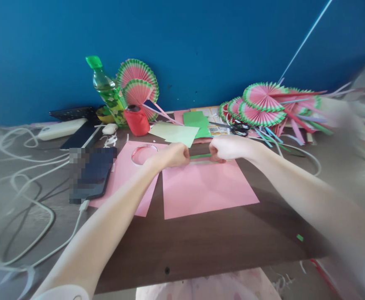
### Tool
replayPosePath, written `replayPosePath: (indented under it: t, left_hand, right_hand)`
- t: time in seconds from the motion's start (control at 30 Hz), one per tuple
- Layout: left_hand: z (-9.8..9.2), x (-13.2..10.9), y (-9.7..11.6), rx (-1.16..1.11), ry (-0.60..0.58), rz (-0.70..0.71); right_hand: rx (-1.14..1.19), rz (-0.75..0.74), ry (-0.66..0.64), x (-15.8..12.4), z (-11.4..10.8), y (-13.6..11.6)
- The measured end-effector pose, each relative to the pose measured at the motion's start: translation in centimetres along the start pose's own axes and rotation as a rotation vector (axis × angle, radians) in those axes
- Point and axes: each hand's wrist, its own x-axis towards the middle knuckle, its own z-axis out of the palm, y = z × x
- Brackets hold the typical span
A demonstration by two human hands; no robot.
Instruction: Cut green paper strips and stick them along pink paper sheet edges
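A narrow green paper strip (200,156) stretches between my two closed hands along the far edge of a pink paper sheet (201,189). My left hand (178,154) has its fingers curled at the strip's left end. At the other end, my right hand (222,148) is closed in the same way, thumb side inward. A pale, see-through band (200,161) shows just below the strip; I cannot tell what it is. Left of the sheet lies a second pink sheet (146,189), with a roll of clear tape (144,153) on it, close to my left forearm.
Behind my hands lie pale green paper (177,133), green paper (196,121) and scissors (240,128). Pink-and-green paper fans (265,102) pile at right. A bottle (109,91), a red roll (137,121), a phone (96,173) and white cables (41,208) occupy the left.
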Motion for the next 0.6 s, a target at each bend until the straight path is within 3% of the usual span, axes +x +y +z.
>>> replayPosePath:
  t: [0.6]
  left_hand:
    - [0.1,0.3,-0.5,-0.017,-0.037,0.023]
  right_hand:
    - [0.264,-0.044,-0.204,1.2,0.0,1.7]
